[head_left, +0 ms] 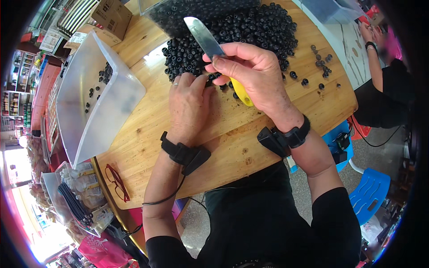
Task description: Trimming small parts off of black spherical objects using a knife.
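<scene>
My right hand (259,73) grips a knife (204,39) with a yellow handle. Its broad metal blade points up and to the left, above a heap of small round black parts (272,29) with holes in them. Just left of it, my left hand (188,105) rests at the near edge of the heap, a ring on one finger. The left fingers are curled and pressed together; whatever they may pinch is hidden. A few black parts lie between the two hands. Both wrists wear black straps with small boxes, and a cable runs from the left one.
A translucent bin (118,82) with a few black parts stands tilted at the left; another (154,29) stands behind the heap. Red eyeglasses (117,183) lie near the left edge of the wooden table (223,156). Another person's arm (374,62) is at the right, above a blue chair (370,194).
</scene>
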The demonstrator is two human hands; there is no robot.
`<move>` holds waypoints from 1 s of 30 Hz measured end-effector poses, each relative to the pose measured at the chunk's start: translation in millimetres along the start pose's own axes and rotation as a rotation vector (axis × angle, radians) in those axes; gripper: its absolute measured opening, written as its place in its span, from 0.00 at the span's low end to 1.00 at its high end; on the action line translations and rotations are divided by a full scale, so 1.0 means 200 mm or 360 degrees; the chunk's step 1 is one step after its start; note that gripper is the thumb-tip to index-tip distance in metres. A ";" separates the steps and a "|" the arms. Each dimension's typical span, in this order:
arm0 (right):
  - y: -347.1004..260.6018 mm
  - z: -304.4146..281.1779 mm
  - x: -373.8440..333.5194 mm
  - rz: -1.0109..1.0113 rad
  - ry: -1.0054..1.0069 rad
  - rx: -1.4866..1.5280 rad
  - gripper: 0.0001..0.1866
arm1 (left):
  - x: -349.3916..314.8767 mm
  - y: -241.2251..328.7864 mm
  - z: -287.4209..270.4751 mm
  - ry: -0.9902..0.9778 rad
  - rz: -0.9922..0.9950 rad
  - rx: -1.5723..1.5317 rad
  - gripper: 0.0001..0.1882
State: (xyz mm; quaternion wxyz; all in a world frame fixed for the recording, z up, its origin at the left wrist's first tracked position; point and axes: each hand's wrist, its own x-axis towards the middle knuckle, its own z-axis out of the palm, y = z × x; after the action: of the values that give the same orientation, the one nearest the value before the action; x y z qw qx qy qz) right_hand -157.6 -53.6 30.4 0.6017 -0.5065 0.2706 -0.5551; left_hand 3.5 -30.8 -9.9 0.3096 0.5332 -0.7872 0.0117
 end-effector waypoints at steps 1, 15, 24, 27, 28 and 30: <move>0.00 0.00 0.00 -0.0004 -0.0013 -0.0025 0.11 | 0.00 0.00 0.01 0.0001 0.0008 0.0000 0.08; 0.02 0.01 -0.02 0.0195 -0.0171 -0.0204 0.09 | -0.08 0.05 -0.08 0.0125 -0.0934 -0.1790 0.16; 0.06 0.02 -0.01 0.0127 -0.0147 -0.0262 0.09 | -0.07 0.06 -0.16 0.0352 -0.1188 -0.2793 0.15; 0.05 0.03 -0.01 0.0154 -0.0164 -0.0312 0.09 | -0.09 0.05 -0.17 0.0296 -0.1099 -0.2683 0.16; 0.04 0.03 -0.01 0.0158 -0.0166 -0.0314 0.09 | -0.10 0.05 -0.17 0.0298 -0.1103 -0.2685 0.16; 0.04 0.03 -0.01 0.0148 -0.0189 -0.0325 0.10 | -0.10 0.04 -0.16 0.0254 -0.1014 -0.2587 0.17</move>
State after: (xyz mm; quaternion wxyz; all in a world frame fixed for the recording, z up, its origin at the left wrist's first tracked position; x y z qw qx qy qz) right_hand -150.2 -50.2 24.0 0.5870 -0.5840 0.3130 -0.4652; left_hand 18.2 1.2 8.5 0.6364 0.3396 -0.3414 -0.6026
